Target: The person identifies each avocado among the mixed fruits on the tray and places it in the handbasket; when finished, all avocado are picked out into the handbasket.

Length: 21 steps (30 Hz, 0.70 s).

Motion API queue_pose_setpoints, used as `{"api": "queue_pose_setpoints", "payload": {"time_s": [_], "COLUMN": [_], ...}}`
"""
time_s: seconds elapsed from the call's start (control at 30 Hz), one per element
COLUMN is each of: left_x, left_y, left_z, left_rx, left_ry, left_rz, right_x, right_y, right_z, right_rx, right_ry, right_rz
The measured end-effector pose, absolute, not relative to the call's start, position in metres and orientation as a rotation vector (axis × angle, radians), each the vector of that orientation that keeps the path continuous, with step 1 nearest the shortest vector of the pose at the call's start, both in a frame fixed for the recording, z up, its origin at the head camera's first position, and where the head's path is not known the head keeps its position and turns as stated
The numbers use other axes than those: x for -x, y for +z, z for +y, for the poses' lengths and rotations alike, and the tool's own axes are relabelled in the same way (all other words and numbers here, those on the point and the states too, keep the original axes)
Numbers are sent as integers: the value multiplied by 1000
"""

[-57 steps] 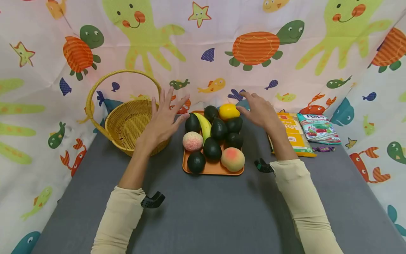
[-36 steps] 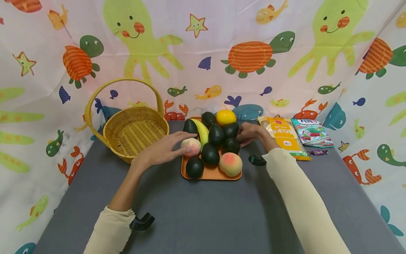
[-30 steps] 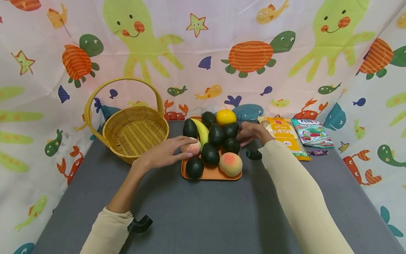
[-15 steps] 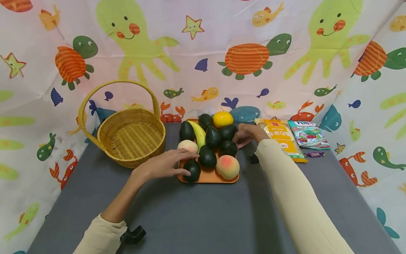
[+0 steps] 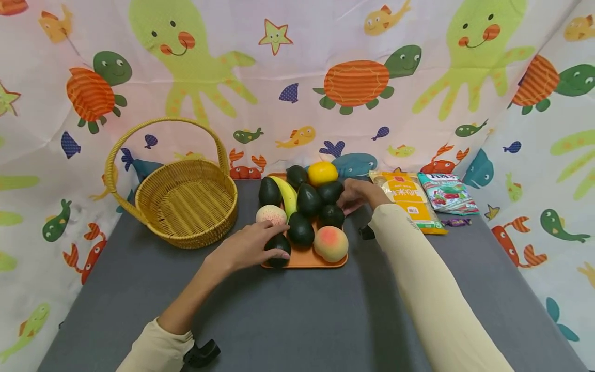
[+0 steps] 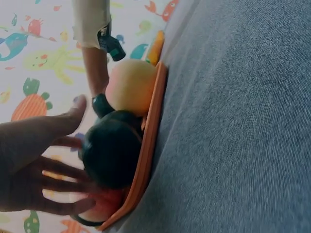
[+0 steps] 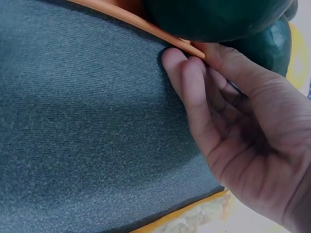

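Observation:
An orange tray (image 5: 307,258) holds several dark green avocados, a banana (image 5: 287,195), a lemon (image 5: 323,173), a pink-speckled peach (image 5: 271,214) and a yellow-red peach (image 5: 331,244). My left hand (image 5: 246,247) reaches over its front left corner. Thumb and fingers spread loosely around the front-left avocado (image 6: 112,150), without closing on it. At the opposite side, my right hand (image 5: 357,195) pinches the tray's right rim. In the right wrist view the thumb lies over the rim (image 7: 141,22), with the fingers curled below its outer edge.
A yellow wicker basket (image 5: 186,235) with a tall handle stands at the back left. To the right lie a yellow food bag (image 5: 411,201), a teal candy bag (image 5: 448,194) and a small purple-wrapped candy (image 5: 456,222). A sea-animal curtain (image 5: 279,72) encloses the grey table (image 5: 297,320).
Both hands came down from above the tray. My right hand took hold of its right rim; my left moved from the speckled peach toward the front-left avocado. The head view shifted slightly.

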<state>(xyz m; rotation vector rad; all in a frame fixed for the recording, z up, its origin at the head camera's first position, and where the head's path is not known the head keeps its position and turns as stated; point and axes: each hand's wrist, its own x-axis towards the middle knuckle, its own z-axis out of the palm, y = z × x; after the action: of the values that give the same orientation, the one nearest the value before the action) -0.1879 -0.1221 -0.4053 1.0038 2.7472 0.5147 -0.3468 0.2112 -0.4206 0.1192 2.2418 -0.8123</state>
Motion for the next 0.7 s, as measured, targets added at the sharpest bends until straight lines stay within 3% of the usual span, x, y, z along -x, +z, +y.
{"api": "queue_pose_setpoints", "payload": {"time_s": [0.17,0.7], "left_x": [185,181], "left_y": [-404,-395], "left_z": [-108,-108], "left_rx": [-859,-909], "left_ry": [470,545], "left_rz": [2765,2746], "right_x": [346,347], "right_y": [-416,-417], "right_z": [213,212], "right_rx": [-127,-184], "right_ry": [-795,-849], "right_rz": [2245,2223]}}
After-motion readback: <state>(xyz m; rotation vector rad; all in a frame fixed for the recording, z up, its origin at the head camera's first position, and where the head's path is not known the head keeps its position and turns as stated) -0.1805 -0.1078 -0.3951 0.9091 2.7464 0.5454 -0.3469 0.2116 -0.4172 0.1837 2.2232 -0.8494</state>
